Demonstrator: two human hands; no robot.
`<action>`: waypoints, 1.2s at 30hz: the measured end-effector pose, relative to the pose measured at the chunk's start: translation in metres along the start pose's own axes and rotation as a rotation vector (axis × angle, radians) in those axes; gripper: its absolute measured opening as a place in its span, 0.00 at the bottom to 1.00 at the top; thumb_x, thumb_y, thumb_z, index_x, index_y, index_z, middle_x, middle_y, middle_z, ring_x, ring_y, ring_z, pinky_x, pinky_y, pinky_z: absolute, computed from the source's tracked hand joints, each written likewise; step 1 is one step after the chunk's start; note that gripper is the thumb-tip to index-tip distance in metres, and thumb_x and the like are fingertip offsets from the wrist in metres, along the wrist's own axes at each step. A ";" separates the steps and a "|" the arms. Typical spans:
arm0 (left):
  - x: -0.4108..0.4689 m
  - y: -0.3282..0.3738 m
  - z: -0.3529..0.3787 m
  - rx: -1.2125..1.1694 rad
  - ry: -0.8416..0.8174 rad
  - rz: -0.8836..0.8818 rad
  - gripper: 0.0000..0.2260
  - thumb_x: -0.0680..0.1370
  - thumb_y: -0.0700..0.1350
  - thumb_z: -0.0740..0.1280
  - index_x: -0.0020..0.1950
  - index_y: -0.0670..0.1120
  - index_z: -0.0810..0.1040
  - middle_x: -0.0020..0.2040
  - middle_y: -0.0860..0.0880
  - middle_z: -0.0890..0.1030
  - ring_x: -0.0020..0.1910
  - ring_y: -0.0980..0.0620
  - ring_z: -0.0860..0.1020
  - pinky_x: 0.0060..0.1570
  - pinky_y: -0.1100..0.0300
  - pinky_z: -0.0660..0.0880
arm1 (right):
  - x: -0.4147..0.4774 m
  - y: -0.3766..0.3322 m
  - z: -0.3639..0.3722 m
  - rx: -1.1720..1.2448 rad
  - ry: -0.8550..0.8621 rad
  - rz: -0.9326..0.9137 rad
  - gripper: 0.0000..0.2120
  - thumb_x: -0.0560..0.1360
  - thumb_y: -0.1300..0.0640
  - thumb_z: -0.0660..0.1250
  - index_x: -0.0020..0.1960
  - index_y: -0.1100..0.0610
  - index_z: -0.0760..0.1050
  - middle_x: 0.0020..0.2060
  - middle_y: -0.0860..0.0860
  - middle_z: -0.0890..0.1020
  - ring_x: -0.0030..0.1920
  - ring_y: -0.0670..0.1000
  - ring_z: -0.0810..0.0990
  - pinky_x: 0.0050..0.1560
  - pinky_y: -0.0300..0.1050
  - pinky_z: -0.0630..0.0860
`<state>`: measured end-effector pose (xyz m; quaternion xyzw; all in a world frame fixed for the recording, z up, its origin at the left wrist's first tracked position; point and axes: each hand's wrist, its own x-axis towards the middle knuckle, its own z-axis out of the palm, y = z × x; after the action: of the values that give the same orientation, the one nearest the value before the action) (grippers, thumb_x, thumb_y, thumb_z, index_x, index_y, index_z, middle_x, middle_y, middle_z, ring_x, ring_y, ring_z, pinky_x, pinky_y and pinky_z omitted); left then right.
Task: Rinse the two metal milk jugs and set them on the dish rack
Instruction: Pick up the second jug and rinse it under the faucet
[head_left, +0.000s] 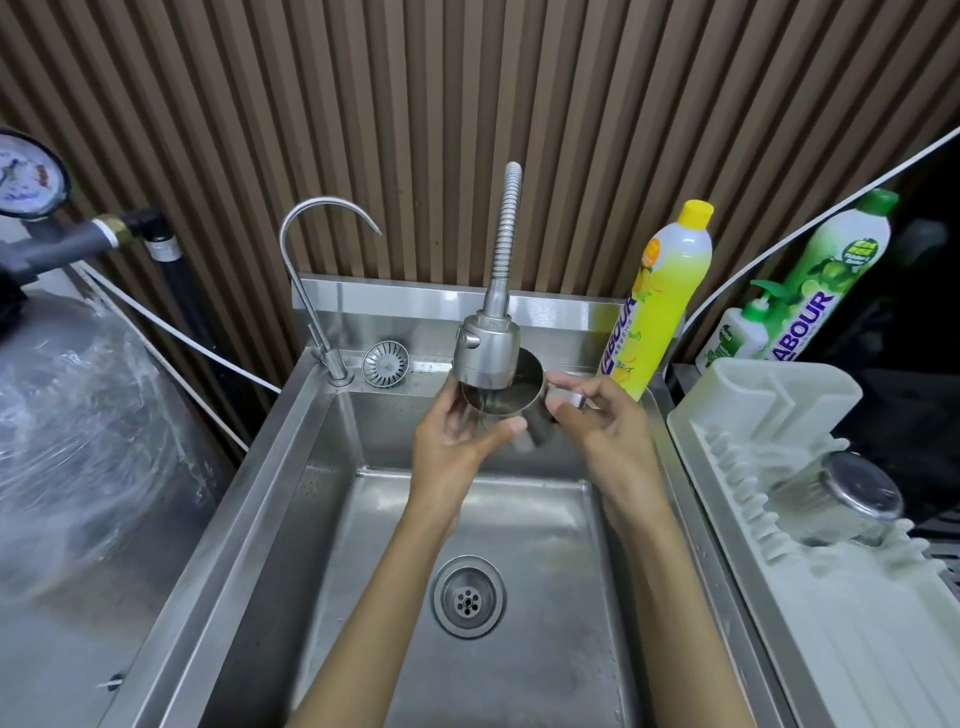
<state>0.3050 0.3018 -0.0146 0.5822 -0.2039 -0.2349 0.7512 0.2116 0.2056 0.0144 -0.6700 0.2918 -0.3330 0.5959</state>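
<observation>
A metal milk jug (511, 397) is held upright over the sink (291, 467), right under the spray tap head (487, 353). Water stands inside it. My left hand (457, 441) cups the jug's body, thumb across its front. My right hand (597, 421) pinches the jug's handle between thumb and fingers. A second metal jug (841, 499) lies upside down, tilted, on the white dish rack (779, 582) at the right.
A thin gooseneck tap (311, 270) and a loose strainer (386, 364) sit at the sink's back left. Yellow (660, 301) and green (826, 280) detergent bottles stand behind the rack. A plastic-wrapped tank (67, 426) fills the left. The drain (467, 597) is open.
</observation>
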 end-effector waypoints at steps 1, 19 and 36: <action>0.001 0.001 0.000 0.017 0.029 0.039 0.33 0.64 0.29 0.74 0.68 0.43 0.70 0.62 0.48 0.78 0.60 0.56 0.77 0.63 0.63 0.71 | 0.002 0.006 0.003 0.093 -0.036 0.028 0.05 0.74 0.66 0.66 0.43 0.64 0.71 0.53 0.48 0.82 0.50 0.38 0.81 0.53 0.33 0.75; -0.017 0.014 -0.021 0.613 0.097 -0.029 0.19 0.63 0.57 0.77 0.49 0.50 0.82 0.43 0.52 0.85 0.44 0.60 0.81 0.46 0.66 0.74 | -0.004 0.008 0.005 -0.181 -0.038 0.267 0.09 0.69 0.57 0.70 0.33 0.57 0.74 0.30 0.53 0.78 0.29 0.52 0.81 0.36 0.54 0.82; 0.003 -0.001 -0.001 0.075 0.136 0.130 0.34 0.62 0.28 0.75 0.60 0.55 0.71 0.57 0.56 0.79 0.55 0.63 0.77 0.58 0.68 0.72 | 0.014 0.014 0.010 0.270 -0.134 0.096 0.12 0.74 0.67 0.65 0.36 0.57 0.67 0.54 0.49 0.83 0.54 0.50 0.81 0.58 0.45 0.75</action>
<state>0.3083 0.3006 -0.0156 0.6099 -0.1984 -0.1380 0.7547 0.2279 0.1987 0.0013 -0.5896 0.2358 -0.2949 0.7140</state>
